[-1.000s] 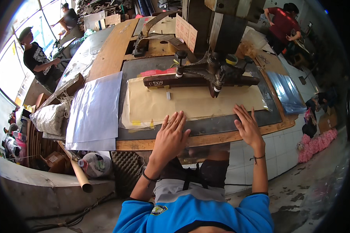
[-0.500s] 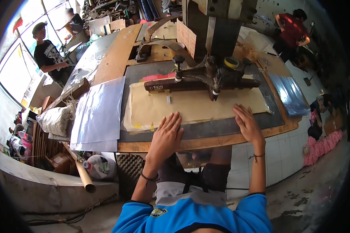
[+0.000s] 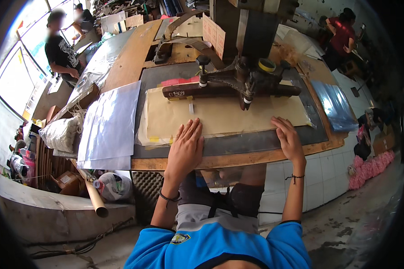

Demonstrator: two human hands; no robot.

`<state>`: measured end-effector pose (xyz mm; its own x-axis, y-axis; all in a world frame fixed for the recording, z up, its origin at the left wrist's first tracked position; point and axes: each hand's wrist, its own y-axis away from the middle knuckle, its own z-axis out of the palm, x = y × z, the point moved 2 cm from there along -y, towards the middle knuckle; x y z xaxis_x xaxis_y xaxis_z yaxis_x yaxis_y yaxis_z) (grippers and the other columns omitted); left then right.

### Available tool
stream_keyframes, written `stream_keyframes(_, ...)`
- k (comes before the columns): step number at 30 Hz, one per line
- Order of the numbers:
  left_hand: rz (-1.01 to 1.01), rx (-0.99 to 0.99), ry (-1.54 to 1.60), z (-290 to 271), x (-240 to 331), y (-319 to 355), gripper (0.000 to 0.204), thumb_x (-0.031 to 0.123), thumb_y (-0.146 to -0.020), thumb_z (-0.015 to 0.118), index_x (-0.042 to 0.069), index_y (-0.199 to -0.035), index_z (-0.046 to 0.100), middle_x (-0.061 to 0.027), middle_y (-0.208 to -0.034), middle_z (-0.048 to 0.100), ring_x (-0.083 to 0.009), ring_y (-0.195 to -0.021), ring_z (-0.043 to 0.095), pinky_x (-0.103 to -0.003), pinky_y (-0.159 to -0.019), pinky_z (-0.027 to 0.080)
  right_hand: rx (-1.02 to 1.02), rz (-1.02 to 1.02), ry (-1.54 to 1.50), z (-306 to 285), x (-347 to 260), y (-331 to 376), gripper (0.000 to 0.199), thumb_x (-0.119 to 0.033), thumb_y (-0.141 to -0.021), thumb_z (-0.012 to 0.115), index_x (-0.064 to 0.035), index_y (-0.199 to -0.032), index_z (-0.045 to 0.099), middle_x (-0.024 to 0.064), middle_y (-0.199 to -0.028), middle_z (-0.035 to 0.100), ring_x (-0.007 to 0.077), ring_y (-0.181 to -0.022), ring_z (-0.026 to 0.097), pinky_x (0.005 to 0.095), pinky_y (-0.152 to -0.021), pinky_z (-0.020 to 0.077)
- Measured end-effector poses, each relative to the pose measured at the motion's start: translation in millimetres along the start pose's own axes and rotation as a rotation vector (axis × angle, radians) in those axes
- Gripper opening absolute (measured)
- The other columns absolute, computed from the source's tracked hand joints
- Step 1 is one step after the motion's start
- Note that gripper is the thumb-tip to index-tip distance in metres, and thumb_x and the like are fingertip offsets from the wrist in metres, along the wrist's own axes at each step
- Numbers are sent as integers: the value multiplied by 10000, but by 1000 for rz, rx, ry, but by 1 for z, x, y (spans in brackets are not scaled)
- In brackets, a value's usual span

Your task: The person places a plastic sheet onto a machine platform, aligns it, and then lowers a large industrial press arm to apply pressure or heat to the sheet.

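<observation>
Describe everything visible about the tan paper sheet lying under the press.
The tan paper sheet is a wide, flat rectangle that looks like kraft paper, lying on a dark mat on the wooden bench. A clear film seems to cover it. The dark press arm sits over its far edge. The left hand rests flat at its near edge, fingertips on it; the right hand presses near its near right edge.

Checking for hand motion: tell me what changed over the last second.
Hardly anything. Both hands, left hand and right hand, stay flat, fingers spread, on the sheet at the table's near edge, nothing gripped or released. The press arm sits as before. Only the view shifted slightly.
</observation>
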<state>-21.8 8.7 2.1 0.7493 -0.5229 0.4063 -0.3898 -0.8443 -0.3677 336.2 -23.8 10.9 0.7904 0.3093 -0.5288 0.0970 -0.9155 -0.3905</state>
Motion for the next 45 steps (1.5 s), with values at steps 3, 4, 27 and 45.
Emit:
stream_keyframes(3,-28,46,67,-4,-2,1,419,127,-1024,508,-46,-1399,580,-205,-1530,531,-363,-1475,436,-468,-1253,298,22,-11,-35,2,-4,-1,532,-447,-1106,460,-2,-1304,672,179,-1365,666,358,-1364,550,431,-1132,450)
stream_keyframes(4,-40,60,98,-5,-1,2,409,123,-1025,508,-44,-1390,588,-204,-1527,534,-362,-1475,436,-469,-1251,302,45,10,-82,2,-4,0,514,-433,-1104,477,1,-1297,675,181,-1350,673,353,-1351,563,425,-1125,454)
stream_keyframes(27,-6,64,117,-19,5,26,389,73,-954,579,-2,-1329,649,-159,-1454,609,-360,-1418,504,-487,-1229,347,37,126,-123,-2,8,5,382,-350,-1050,626,-41,-1249,730,120,-1304,704,288,-1284,617,398,-1098,459)
stream_keyframes(45,-33,34,14,-13,7,18,427,178,-1005,556,18,-1396,613,-130,-1513,567,-343,-1456,458,-481,-1243,289,9,26,133,8,11,-3,402,-318,-1049,621,-126,-1399,676,75,-1240,702,255,-1104,588,400,-1023,447)
